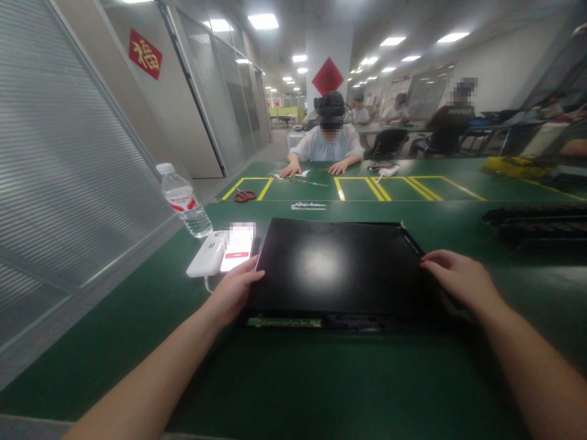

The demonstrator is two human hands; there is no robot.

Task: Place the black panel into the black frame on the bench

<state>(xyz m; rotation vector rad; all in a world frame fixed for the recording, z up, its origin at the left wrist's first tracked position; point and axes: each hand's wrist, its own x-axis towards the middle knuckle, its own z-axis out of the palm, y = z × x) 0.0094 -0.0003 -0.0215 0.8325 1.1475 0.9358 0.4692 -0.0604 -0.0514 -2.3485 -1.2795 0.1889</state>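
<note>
A dark, glossy LCD panel point(321, 269) lies over a black frame point(413, 239) on the green table in front of me. The frame's rim shows past the panel at the right. Along the near side, a narrow green circuit board point(284, 322) is exposed. My left hand point(235, 292) grips the panel's left edge, thumb on top and the other fingers partly hidden beneath. At the opposite side, my right hand point(461, 280) pinches the frame's right rim between thumb and fingers; its lower fingertips are out of sight.
Left of the panel are a phone point(238, 244), a white device point(205, 255) with a cable and a water bottle point(184, 200). Red scissors point(245, 195) and small white pieces point(308, 206) lie beyond. Dark parts point(536, 223) sit right. Across the table a person point(328, 137) works.
</note>
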